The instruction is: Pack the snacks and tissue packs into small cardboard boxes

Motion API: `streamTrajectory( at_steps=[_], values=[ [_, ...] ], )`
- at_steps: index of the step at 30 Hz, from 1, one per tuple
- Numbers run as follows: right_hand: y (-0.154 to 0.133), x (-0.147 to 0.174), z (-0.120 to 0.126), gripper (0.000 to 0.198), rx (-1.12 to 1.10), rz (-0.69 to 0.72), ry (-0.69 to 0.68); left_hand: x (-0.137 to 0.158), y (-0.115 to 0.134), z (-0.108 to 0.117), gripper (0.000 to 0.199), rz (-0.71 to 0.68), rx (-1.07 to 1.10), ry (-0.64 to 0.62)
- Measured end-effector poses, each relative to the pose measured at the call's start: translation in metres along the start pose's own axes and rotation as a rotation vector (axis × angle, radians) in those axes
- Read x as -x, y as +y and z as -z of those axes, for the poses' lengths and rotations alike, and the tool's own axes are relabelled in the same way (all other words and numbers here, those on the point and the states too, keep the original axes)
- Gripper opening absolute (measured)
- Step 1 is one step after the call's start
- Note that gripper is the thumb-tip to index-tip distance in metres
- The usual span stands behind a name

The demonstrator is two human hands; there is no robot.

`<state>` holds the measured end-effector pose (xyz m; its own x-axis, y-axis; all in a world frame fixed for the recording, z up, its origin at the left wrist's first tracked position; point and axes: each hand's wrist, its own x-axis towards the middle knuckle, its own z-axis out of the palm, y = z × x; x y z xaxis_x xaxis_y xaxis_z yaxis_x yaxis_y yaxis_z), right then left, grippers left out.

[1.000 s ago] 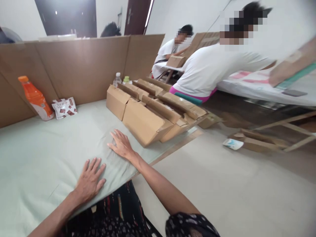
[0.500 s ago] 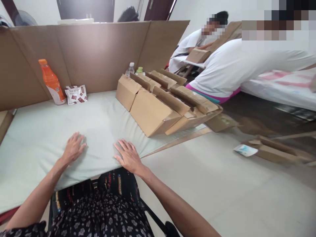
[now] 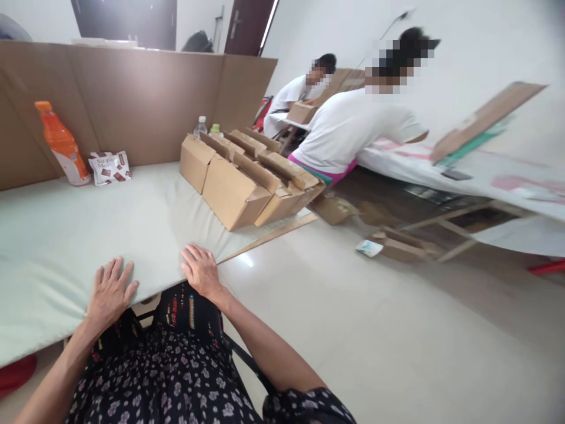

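My left hand (image 3: pixel 112 290) lies flat near the front edge of the cloth-covered table (image 3: pixel 132 218), fingers spread and holding nothing. At the table's right front edge rests my right hand (image 3: pixel 200 270), its fingers stretched over the cloth, also with nothing in it. Beyond the right hand, open cardboard boxes (image 3: pixel 229 191) stand in a group at the table's right side. Farther back on the left, an orange bottle (image 3: pixel 64 147) leans against the cardboard screen (image 3: pixel 145 100). Beside it is a white packet with brown squares (image 3: pixel 110 168).
Behind the boxes stand a clear bottle (image 3: pixel 200 126) and a green-capped container (image 3: pixel 215 129). Two people in white shirts sit at other tables on the right; the nearer person (image 3: pixel 353 123) is turned away. A cardboard box (image 3: pixel 404 244) lies on the floor.
The view has swung right, showing more of the neighbouring table. My left hand has drawn back toward the table's front edge and turned flat; my right hand stays near the edge.
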<state>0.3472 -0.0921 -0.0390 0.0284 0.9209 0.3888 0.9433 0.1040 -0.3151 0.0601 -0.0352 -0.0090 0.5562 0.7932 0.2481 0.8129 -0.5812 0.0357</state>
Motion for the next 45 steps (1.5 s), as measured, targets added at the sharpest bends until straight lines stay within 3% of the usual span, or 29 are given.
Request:
streamTrajectory(
  at_steps=[13, 17, 21, 24, 27, 30, 32, 34, 36, 40, 43, 45],
  values=[
    [0.008, -0.006, 0.001, 0.033, -0.068, 0.053, 0.088, 0.0, 0.022, 0.001, 0.06, -0.008, -0.089, 0.132],
    [0.01, -0.01, 0.002, 0.032, -0.085, 0.055, 0.116, 0.003, 0.038, -0.007, 0.053, -0.099, -0.101, 0.226],
    [0.012, -0.009, 0.002, 0.03, -0.189, 0.075, 0.131, -0.001, 0.054, -0.019, 0.044, -0.28, -0.018, 0.273],
    [0.019, -0.007, 0.018, 0.023, -0.292, 0.063, 0.203, -0.008, 0.067, -0.022, 0.049, -0.416, 0.147, 0.194],
    [0.039, -0.012, 0.055, 0.024, -0.304, -0.028, 0.442, -0.018, 0.08, -0.023, 0.05, -0.52, 0.387, 0.039],
    [0.072, -0.029, 0.097, 0.033, -0.181, -0.13, 0.697, -0.03, 0.089, -0.022, 0.049, -0.557, 0.624, -0.066],
    [0.098, -0.048, 0.117, 0.049, -0.093, -0.198, 0.777, -0.038, 0.093, -0.021, 0.049, -0.551, 0.771, -0.125],
    [0.123, -0.071, 0.125, 0.068, -0.059, -0.255, 0.767, -0.044, 0.095, -0.019, 0.049, -0.515, 0.894, -0.209],
    [0.142, -0.091, 0.124, 0.072, -0.073, -0.295, 0.702, -0.048, 0.096, -0.017, 0.049, -0.464, 0.987, -0.274],
    [0.155, -0.108, 0.114, 0.019, -0.071, -0.25, 0.584, -0.046, 0.087, -0.012, 0.048, -0.37, 1.062, -0.335],
    [0.143, -0.097, 0.116, 0.016, -0.093, -0.125, 0.581, -0.044, 0.072, -0.004, 0.043, -0.263, 1.011, -0.418],
    [0.124, -0.083, 0.122, 0.014, -0.167, -0.028, 0.54, -0.047, 0.06, 0.003, 0.043, -0.181, 0.962, -0.31]
  ],
)
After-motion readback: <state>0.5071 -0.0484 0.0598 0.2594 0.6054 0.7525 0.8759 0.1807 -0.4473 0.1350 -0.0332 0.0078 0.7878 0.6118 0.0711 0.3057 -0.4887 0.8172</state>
